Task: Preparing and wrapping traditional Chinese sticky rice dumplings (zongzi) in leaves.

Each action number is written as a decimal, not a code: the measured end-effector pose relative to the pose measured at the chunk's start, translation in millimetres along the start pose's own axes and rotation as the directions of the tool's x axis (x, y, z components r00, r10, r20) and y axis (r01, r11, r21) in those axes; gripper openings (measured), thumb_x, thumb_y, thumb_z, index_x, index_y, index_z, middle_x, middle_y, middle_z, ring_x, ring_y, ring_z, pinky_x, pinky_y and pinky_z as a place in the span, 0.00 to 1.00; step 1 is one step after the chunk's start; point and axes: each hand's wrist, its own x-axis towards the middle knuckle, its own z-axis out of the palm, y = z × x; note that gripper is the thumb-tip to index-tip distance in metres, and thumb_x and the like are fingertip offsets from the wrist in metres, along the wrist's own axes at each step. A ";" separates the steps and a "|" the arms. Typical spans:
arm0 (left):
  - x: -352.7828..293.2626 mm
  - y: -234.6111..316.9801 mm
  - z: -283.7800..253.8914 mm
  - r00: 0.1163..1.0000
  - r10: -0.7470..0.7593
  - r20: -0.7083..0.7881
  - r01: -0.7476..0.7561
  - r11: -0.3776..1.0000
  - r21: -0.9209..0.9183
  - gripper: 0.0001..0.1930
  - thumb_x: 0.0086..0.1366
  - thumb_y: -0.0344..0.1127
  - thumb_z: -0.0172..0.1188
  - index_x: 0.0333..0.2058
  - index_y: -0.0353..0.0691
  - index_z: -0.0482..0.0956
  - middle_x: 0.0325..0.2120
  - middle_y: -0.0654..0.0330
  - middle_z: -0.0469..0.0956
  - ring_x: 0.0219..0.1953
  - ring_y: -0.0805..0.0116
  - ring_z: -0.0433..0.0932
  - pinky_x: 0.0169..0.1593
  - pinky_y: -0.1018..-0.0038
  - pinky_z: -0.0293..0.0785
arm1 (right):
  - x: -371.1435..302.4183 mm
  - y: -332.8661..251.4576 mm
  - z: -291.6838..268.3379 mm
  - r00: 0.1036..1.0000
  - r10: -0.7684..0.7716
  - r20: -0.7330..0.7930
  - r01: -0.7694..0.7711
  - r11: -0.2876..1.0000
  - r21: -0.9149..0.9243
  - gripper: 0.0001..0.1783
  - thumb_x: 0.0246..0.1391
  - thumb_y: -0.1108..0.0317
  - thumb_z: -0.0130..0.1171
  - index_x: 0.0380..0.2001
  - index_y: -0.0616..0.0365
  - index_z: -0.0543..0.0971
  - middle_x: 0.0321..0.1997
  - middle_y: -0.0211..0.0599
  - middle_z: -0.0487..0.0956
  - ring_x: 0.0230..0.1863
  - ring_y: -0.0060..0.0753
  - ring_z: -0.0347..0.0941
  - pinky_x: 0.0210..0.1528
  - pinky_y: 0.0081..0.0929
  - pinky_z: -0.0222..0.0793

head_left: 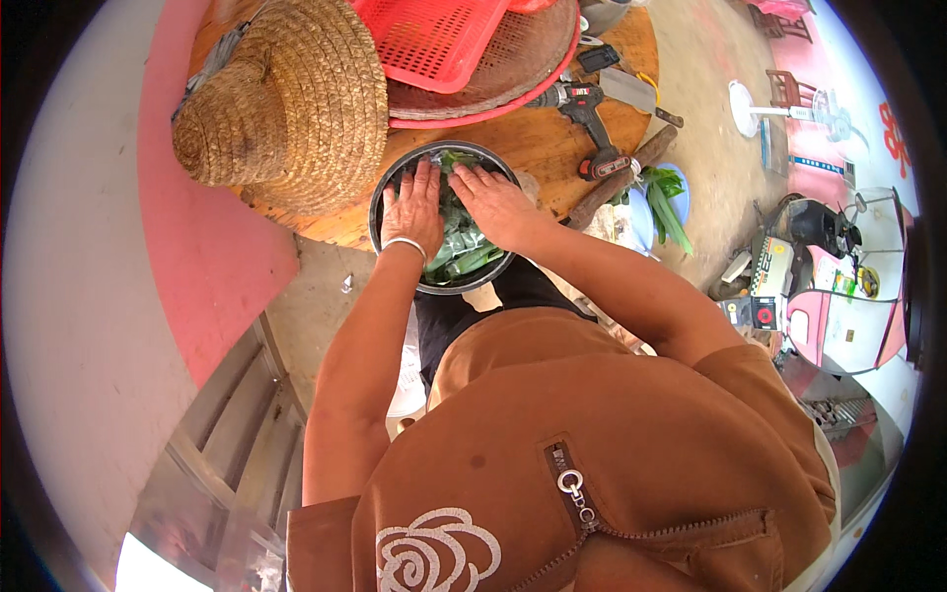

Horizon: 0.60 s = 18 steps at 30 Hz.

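Note:
A round dark pot [376, 212] stands at the near edge of the wooden table, with green leafy vegetables [464, 237] inside under what looks like clear plastic film. My left hand [412, 209], with a silver bangle at its wrist, lies flat on the contents at the pot's left side. Beside it my right hand [498, 207] rests flat on the right part, fingers stretched out and pointing up and to the left. Neither hand grips anything. The palms and what lies directly beneath them are hidden.
A straw hat [296, 109] lies left of the pot. Behind it are a red plastic basket [434, 39] and a round woven tray [513, 69]. A cordless drill [592, 128] and a cleaver [626, 91] lie to the right. Beyond the table's edge, a blue basin [676, 202] holds greens.

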 end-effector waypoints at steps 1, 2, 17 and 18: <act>0.4 1.3 -0.7 0.999 -0.018 0.049 0.018 1.000 -0.003 0.42 0.59 0.41 0.57 0.69 0.40 0.47 0.70 0.57 0.47 0.68 0.58 0.53 0.66 0.51 0.54 | -1.3 -1.8 1.0 1.000 -0.015 0.006 0.015 0.999 -0.032 0.29 0.56 0.69 0.45 0.61 0.66 0.63 0.68 0.49 0.61 0.63 0.50 0.65 0.63 0.42 0.61; 1.9 1.7 0.3 0.999 -0.013 0.047 0.013 1.000 -0.001 0.42 0.59 0.41 0.57 0.69 0.40 0.47 0.70 0.57 0.47 0.68 0.58 0.53 0.66 0.51 0.54 | -1.8 -0.8 2.6 1.000 -0.010 0.004 0.010 0.999 -0.033 0.29 0.56 0.69 0.45 0.61 0.66 0.63 0.68 0.49 0.61 0.63 0.50 0.65 0.63 0.42 0.61; -21.7 -1.9 17.3 0.946 0.167 -0.278 -0.196 0.977 -0.080 0.31 0.55 0.29 0.55 0.60 0.47 0.66 0.60 0.59 0.64 0.63 0.56 0.60 0.65 0.58 0.53 | -43.3 29.4 -28.3 0.991 0.027 -0.127 0.026 0.915 0.402 0.21 0.49 0.77 0.49 0.50 0.64 0.75 0.57 0.50 0.73 0.57 0.51 0.69 0.61 0.40 0.64; -19.2 -3.5 17.8 0.947 0.165 -0.276 -0.194 0.978 -0.080 0.31 0.55 0.29 0.55 0.60 0.47 0.66 0.60 0.59 0.64 0.63 0.56 0.60 0.65 0.58 0.53 | -49.3 28.6 -32.8 0.993 0.040 -0.114 0.016 0.892 0.451 0.22 0.48 0.78 0.51 0.49 0.63 0.75 0.57 0.50 0.73 0.56 0.52 0.70 0.60 0.40 0.65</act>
